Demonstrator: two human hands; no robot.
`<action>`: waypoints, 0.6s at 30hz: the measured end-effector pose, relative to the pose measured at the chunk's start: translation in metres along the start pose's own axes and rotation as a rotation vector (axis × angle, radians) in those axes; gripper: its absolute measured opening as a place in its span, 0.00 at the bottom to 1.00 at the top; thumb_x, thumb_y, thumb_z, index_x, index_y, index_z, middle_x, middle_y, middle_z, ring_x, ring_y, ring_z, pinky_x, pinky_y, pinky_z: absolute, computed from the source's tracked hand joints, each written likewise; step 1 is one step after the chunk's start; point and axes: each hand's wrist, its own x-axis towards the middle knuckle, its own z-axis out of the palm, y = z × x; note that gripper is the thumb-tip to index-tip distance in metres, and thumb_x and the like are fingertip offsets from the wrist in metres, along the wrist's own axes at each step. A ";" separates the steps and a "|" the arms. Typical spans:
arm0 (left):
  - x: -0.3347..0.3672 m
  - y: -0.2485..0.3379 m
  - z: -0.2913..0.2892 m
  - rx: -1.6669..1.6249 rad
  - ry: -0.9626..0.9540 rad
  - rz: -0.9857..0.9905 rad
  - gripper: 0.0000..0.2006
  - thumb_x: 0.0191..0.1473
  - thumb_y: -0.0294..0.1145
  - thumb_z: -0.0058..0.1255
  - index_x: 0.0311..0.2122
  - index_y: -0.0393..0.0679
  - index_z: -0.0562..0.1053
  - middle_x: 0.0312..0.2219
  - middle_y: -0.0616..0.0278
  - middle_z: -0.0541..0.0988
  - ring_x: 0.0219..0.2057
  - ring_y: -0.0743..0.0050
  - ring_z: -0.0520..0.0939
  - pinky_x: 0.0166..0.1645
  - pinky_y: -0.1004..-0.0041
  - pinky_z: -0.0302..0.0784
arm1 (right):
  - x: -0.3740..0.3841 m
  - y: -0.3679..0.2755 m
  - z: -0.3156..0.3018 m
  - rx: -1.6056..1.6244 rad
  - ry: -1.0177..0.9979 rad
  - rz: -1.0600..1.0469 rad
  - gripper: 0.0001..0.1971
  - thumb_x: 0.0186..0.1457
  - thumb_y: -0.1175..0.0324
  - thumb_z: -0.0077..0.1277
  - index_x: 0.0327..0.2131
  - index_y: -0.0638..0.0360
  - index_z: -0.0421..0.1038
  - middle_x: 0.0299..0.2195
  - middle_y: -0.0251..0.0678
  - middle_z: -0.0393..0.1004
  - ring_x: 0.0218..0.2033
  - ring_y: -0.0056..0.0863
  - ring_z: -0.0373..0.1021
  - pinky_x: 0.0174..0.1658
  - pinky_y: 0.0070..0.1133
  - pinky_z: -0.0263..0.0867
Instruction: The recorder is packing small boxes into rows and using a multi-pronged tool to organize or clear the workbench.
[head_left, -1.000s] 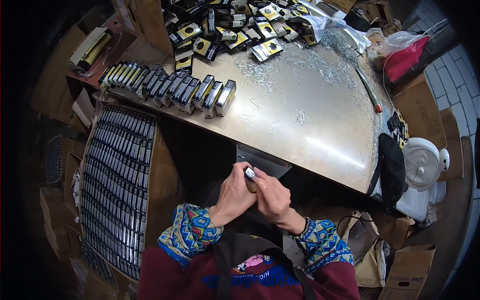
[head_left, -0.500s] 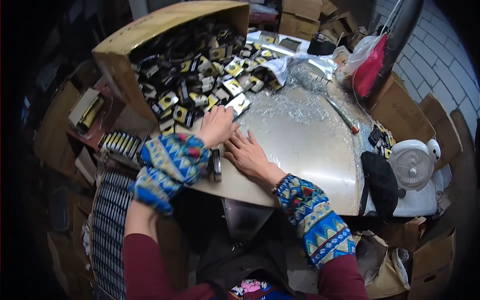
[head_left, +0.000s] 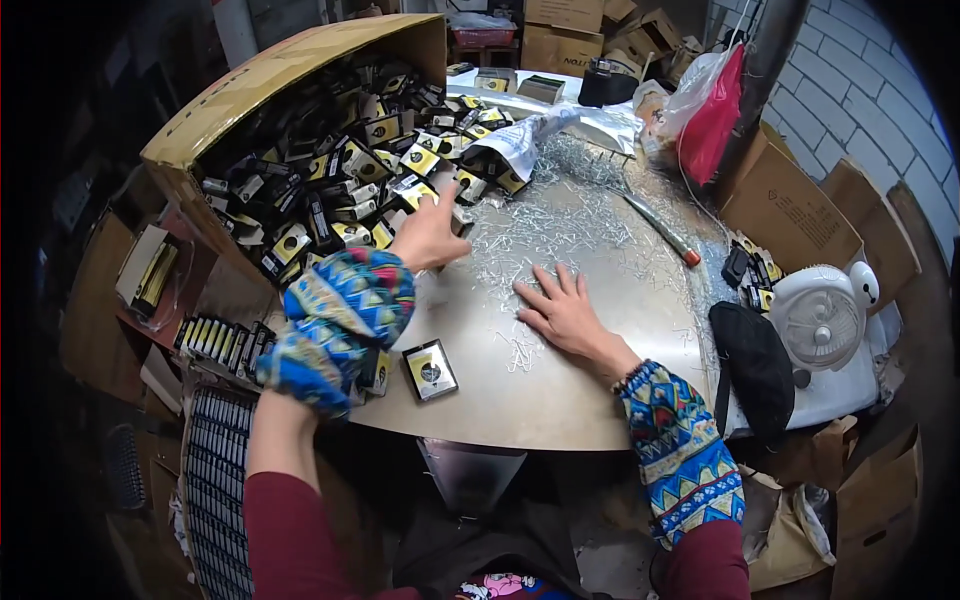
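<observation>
My left hand (head_left: 430, 238) reaches to the near edge of a heap of small black-and-yellow boxes (head_left: 421, 160). Its index finger is stretched out toward the boxes and the thumb stands apart; nothing shows in its grasp. Flat on the metal tabletop (head_left: 490, 415) rests my right hand (head_left: 568, 314), fingers spread, among scattered small bent wire pieces (head_left: 520, 352). Near the front edge a single small box (head_left: 430, 370) lies flat, its yellow-and-white face up. Another small box (head_left: 376, 373) is partly hidden by my left sleeve.
A tipped cardboard carton (head_left: 170, 150) spills the boxes from the left. Boxes stand in a row (head_left: 215, 338) beside the table. A tube-like rod (head_left: 665, 230) lies among wire pieces at right. Beyond are a black pouch (head_left: 750, 365) and a white fan (head_left: 820, 318).
My hands, close together before, have parted: the left is by the heap, the right further right. A box now lies flat near the front edge, where one stood on edge. The view has shifted.
</observation>
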 end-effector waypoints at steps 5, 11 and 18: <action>-0.095 0.056 -0.022 -0.557 -0.028 0.023 0.33 0.38 0.29 0.62 0.53 0.38 0.62 0.41 0.50 0.71 0.42 0.63 0.75 0.47 0.69 0.72 | -0.031 -0.004 -0.011 -0.023 -0.019 0.272 0.21 0.61 0.53 0.43 0.56 0.44 0.65 0.61 0.48 0.56 0.61 0.62 0.49 0.60 0.57 0.44; -0.250 0.084 0.021 -0.619 -0.092 0.081 0.35 0.40 0.32 0.59 0.55 0.35 0.59 0.45 0.44 0.69 0.49 0.44 0.72 0.52 0.62 0.70 | 0.007 -0.082 -0.011 0.367 -0.056 -0.275 0.34 0.51 0.52 0.57 0.58 0.57 0.61 0.61 0.51 0.55 0.61 0.55 0.52 0.62 0.45 0.49; -0.289 0.069 0.022 -0.418 -0.139 -0.057 0.35 0.41 0.34 0.59 0.54 0.33 0.59 0.44 0.45 0.66 0.46 0.43 0.72 0.50 0.61 0.70 | 0.043 -0.141 -0.032 0.450 -0.291 -0.265 0.39 0.50 0.52 0.59 0.60 0.62 0.55 0.55 0.54 0.60 0.52 0.46 0.64 0.54 0.31 0.62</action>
